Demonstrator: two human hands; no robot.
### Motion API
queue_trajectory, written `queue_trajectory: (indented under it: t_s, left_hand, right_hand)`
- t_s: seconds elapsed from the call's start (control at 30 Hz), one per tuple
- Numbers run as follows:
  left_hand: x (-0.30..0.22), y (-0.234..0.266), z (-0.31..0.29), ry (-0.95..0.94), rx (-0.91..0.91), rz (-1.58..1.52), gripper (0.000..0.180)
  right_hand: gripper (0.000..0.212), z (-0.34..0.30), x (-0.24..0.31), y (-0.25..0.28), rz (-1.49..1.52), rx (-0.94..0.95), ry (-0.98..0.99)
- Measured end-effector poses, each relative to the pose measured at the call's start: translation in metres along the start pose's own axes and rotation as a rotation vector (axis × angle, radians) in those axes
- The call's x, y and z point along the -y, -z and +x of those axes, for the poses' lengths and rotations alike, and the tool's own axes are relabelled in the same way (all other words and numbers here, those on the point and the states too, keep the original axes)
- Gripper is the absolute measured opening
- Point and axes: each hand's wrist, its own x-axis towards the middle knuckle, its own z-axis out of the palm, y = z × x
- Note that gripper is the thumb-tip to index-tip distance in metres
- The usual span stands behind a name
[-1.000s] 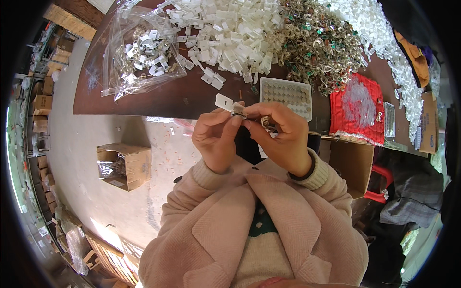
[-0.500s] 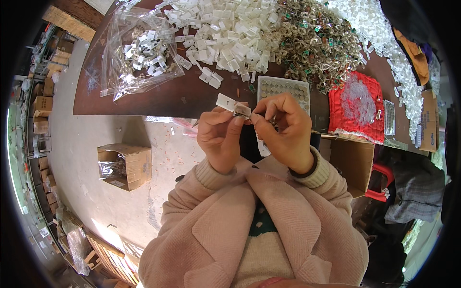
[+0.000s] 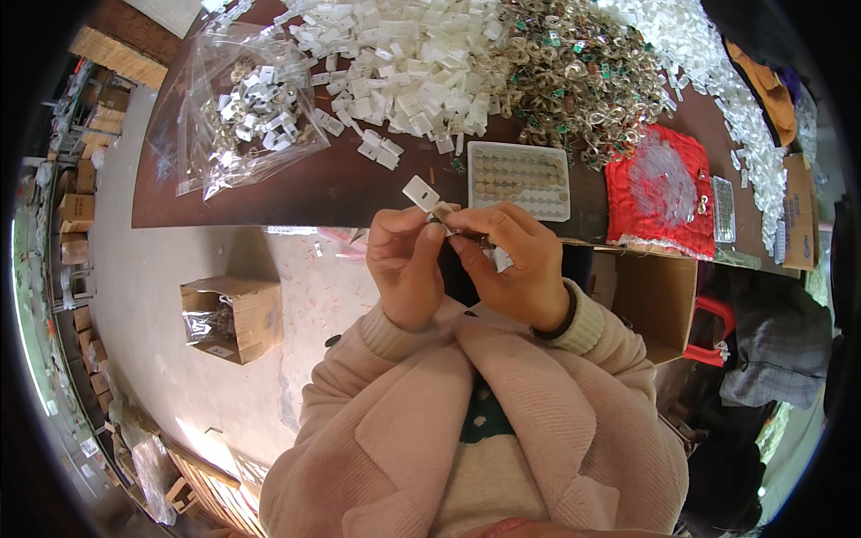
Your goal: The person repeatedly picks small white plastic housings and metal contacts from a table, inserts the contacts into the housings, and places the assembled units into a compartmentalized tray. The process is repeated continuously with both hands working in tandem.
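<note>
Above the table's near edge, my left hand [image 3: 408, 273] pinches a small white plastic case [image 3: 420, 193] between thumb and fingers. The case stands hinged open, one flat half with a dark slot sticking up and the other half mostly hidden by fingertips. My right hand [image 3: 516, 269] is closed, its index fingertip pressed against that half, close to the left thumb. Something small and shiny shows under the right palm, too hidden to name. Just beyond the right hand lies a clear tray [image 3: 518, 179] with rows of round button cells, some slots bare.
Heaps of white plastic cases [image 3: 404, 63] and small metal-and-green electronic parts [image 3: 574, 81] cover the far table. A clear bag [image 3: 256, 117] of parts lies left, a red cloth [image 3: 659, 193] with clear bits right. Cardboard boxes [image 3: 256, 323] [image 3: 659, 305] and a red stool [image 3: 717, 332] stand below.
My right hand has moved left and its fingers now press on the case. The case's raised half has tilted. The view has shifted slightly, showing more of the battery tray.
</note>
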Motion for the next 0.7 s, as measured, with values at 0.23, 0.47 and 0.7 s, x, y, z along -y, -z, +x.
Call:
queue_trajectory:
  t_s: [0.23, 0.47, 0.7]
  left_hand:
    - [0.012, 0.01, -0.006, 0.267, 0.002, -0.053, 0.017]
    - [0.014, 0.02, -0.006, 0.374, 0.018, -0.085, 0.013]
    - [0.014, 0.02, -0.005, 0.382, -0.008, -0.103, 0.016]
  right_hand:
    - [0.028, -0.022, -0.01, 0.018, -0.006, 0.074, -0.027]
    - [0.022, -0.014, -0.059, 0.044, -0.307, -0.093, -0.14]
    - [0.021, -0.009, -0.074, 0.029, -0.425, -0.076, -0.035]
